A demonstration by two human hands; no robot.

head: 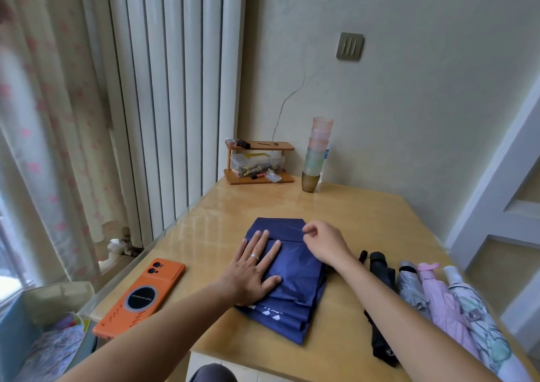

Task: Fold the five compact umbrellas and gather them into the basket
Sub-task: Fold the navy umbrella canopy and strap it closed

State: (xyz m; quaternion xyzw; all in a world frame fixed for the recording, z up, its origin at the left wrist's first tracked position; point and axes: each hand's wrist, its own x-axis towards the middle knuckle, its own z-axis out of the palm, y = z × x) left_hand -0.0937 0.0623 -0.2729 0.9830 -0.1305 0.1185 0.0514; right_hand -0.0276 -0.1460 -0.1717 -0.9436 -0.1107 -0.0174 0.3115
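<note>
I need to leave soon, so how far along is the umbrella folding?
Nothing looks finished. In hand: the navy umbrella lies flat on the table, left hand pressing it, right hand pinching fabric at its far end. Left: the black umbrella, grey umbrella, pink umbrella and white umbrella lie collapsed to the right, canopies loose, and none is in a basket.

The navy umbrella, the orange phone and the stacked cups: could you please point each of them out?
navy umbrella point(295, 267), head view, fabric at its middle
orange phone point(141, 297), head view, black disc on its back
stacked cups point(315, 159), head view, green middle cup
</note>
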